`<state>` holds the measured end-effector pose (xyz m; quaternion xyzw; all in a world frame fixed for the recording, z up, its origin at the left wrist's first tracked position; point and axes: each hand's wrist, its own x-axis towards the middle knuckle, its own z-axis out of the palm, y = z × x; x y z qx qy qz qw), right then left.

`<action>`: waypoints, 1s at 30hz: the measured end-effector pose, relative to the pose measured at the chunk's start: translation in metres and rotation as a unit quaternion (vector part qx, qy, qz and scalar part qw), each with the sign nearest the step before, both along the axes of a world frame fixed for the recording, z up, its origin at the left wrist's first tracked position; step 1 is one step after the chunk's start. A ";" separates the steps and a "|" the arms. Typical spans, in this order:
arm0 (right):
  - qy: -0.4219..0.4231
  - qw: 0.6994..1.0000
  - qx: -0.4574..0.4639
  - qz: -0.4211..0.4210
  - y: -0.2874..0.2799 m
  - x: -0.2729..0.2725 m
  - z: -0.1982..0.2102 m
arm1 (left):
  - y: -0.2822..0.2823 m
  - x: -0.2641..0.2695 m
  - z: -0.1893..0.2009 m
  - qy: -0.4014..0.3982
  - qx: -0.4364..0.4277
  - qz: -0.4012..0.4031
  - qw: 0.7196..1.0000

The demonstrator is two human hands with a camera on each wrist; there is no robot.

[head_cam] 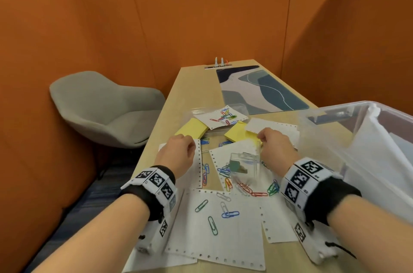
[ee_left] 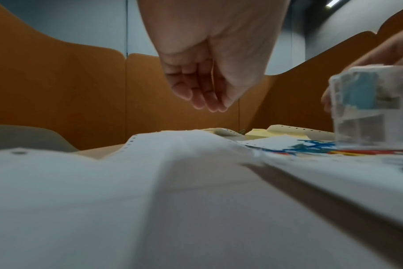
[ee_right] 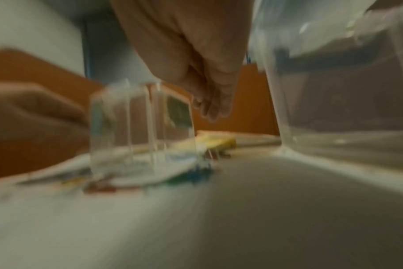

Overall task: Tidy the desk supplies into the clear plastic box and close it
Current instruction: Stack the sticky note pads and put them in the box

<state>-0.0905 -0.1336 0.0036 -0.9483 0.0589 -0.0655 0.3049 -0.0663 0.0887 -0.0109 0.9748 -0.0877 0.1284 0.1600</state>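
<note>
Paperclips (head_cam: 225, 214), coloured wire, lie scattered over white perforated sheets (head_cam: 214, 228) on the desk (head_cam: 196, 85) beside the large clear plastic box (head_cam: 366, 116): probably light, slippery, best pinched or swept; left hand (head_cam: 178, 152) loosely curled, holding nothing; right hand's (head_cam: 274, 147) grip unclear.

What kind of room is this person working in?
Probably a small office booth or meeting nook: orange padded walls close in a narrow wooden desk, a grey chair stands beside it, and a desk mat lies at the far end.
</note>
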 end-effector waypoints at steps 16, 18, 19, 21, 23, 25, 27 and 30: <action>0.081 0.989 -0.123 -0.020 0.012 0.068 -0.025 | 0.009 0.078 -0.014 0.177 -0.089 0.121 0.973; 0.080 0.988 -0.125 -0.039 0.011 0.068 -0.025 | 0.010 0.082 -0.013 0.166 -0.088 0.131 0.973; 0.077 0.988 -0.128 -0.046 0.011 0.068 -0.026 | 0.010 0.084 -0.012 0.156 -0.082 0.136 0.975; 0.078 0.986 -0.139 -0.051 0.010 0.068 -0.028 | 0.010 0.087 -0.011 0.147 -0.069 0.139 0.977; 0.093 0.984 -0.143 -0.047 0.010 0.069 -0.029 | 0.010 0.087 -0.010 0.172 -0.031 0.132 0.976; 0.105 0.984 -0.142 -0.039 0.011 0.068 -0.032 | 0.008 0.085 -0.008 0.193 0.002 0.137 0.972; 0.110 0.984 -0.134 -0.030 0.012 0.068 -0.035 | 0.008 0.085 -0.009 0.192 -0.019 0.147 0.970; 0.110 0.985 -0.126 -0.033 0.013 0.067 -0.036 | 0.007 0.082 -0.009 0.187 -0.092 0.171 0.963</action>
